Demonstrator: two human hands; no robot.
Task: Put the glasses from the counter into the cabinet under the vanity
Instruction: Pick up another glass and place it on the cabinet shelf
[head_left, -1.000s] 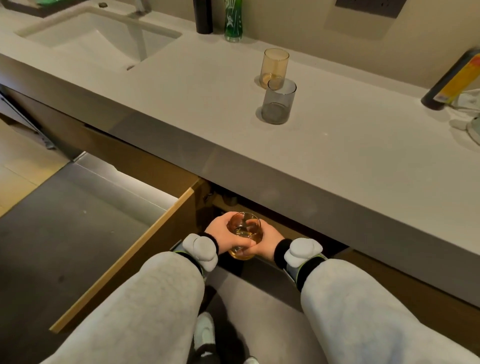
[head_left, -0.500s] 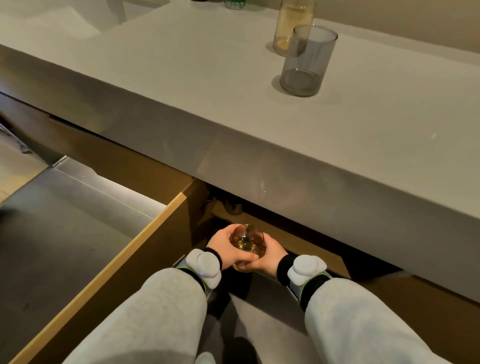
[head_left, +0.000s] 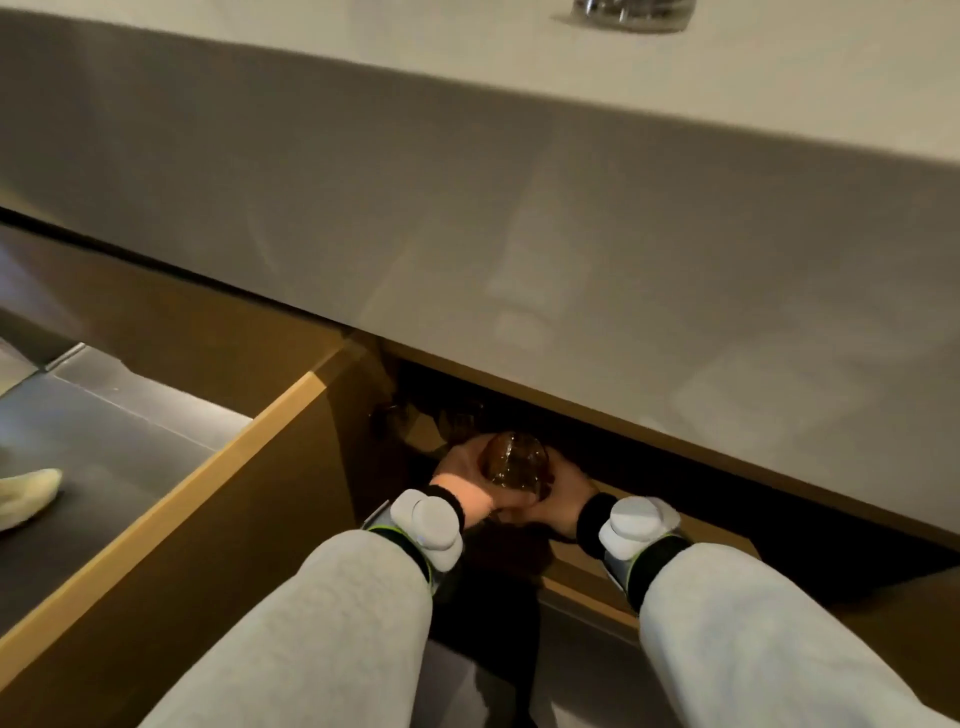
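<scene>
A round amber glass (head_left: 515, 460) is held between both my hands, just under the counter's front edge at the dark mouth of the vanity cabinet (head_left: 457, 415). My left hand (head_left: 467, 480) cups its left side and my right hand (head_left: 563, 491) its right side. The base of a grey glass (head_left: 631, 9) shows on the pale counter (head_left: 467, 62) at the top edge; the rest of it is out of frame.
The open cabinet door (head_left: 218, 499), wood-edged, stands out to the left of my arms. The thick grey counter face (head_left: 519, 234) hangs over the opening. A wooden ledge (head_left: 587, 577) lies below my right wrist. A pale foot (head_left: 26, 493) rests on the dark floor at left.
The view has dropped and moved closer to the vanity, so most of the counter glasses left the frame. Both hands have carried the amber glass further in under the counter.
</scene>
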